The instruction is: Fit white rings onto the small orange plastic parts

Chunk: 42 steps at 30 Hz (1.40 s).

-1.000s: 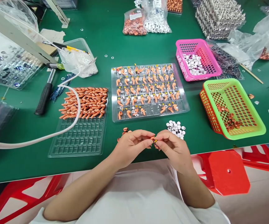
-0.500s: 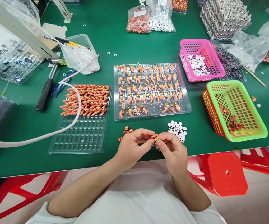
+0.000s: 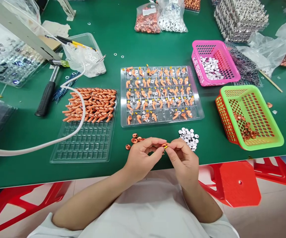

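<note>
Between my fingertips, near the table's front edge, is a small orange part with a yellow tip (image 3: 166, 146). My left hand (image 3: 143, 157) pinches it from the left, and my right hand (image 3: 184, 158) pinches it from the other side; the fingers hide most of it. Just left of my left hand lie several round copper-coloured pieces (image 3: 134, 140). Close to my right hand is a pile of white discs (image 3: 189, 137). Beyond both hands sits a clear compartment tray (image 3: 199, 114) of curved orange parts, many with yellow tips.
Left of centre, another clear tray (image 3: 80, 153) holds rows of orange tubes, with a white hose (image 3: 65, 137) arching over it. A hammer (image 3: 46, 96) lies farther left. To the right stand a pink basket (image 3: 216, 44) and a green basket (image 3: 279, 132). Red stools (image 3: 242, 195) are below the table edge.
Both hands stay in almost the same place, still pinching the small part, whose yellow tip has turned slightly. The view has shifted a little.
</note>
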Each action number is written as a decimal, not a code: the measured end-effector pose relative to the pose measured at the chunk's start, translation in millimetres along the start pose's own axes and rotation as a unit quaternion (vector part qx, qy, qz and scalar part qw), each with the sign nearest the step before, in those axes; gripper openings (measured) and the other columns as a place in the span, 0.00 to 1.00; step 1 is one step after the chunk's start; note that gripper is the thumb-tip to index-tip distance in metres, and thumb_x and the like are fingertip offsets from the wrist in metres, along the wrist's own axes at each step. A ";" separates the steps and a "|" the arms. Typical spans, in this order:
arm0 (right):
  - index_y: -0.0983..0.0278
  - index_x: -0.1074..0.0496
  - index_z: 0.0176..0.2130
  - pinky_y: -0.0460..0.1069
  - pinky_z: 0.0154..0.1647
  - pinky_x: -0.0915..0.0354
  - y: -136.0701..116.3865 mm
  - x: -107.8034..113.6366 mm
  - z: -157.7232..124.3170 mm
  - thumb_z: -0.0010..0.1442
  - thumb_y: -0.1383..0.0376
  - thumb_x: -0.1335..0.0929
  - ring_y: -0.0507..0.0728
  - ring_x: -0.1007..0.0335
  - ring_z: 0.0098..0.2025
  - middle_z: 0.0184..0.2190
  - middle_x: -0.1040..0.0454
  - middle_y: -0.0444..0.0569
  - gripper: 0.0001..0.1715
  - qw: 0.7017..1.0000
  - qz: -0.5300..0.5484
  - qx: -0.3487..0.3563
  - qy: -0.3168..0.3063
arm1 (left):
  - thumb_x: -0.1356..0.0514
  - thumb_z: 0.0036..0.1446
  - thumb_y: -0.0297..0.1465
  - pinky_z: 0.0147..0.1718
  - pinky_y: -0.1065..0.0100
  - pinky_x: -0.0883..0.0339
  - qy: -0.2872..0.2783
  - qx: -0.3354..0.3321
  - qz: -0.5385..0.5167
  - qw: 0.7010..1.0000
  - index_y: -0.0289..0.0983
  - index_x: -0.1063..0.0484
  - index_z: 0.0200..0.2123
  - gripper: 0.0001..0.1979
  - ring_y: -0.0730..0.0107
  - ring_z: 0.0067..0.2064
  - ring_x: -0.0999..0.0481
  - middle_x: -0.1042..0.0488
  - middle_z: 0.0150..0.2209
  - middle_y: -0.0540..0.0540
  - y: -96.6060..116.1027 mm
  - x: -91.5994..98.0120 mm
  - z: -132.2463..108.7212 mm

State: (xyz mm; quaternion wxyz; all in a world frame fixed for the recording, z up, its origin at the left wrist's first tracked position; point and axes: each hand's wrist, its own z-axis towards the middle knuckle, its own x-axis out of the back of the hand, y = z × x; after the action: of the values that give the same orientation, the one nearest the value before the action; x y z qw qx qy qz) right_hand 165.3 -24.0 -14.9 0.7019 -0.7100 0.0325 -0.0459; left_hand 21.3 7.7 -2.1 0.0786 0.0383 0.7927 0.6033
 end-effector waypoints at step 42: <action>0.60 0.26 0.34 0.48 0.31 0.33 -11.7 16.7 16.5 0.64 0.66 0.31 0.52 0.29 0.31 0.30 0.27 0.43 0.05 0.984 -0.140 -0.003 -0.106 | 0.32 0.54 0.31 0.34 0.67 0.21 -0.073 0.064 -0.047 0.994 0.34 0.18 0.38 0.09 0.66 0.32 0.18 0.16 0.32 0.44 4.5 13.3 0.4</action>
State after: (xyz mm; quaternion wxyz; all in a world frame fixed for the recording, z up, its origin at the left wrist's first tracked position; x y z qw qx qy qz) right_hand 183.5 -9.3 -3.1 0.6856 -0.7108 -0.1415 -0.0684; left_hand 8.1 11.4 1.0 0.1618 0.0502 0.8226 0.5428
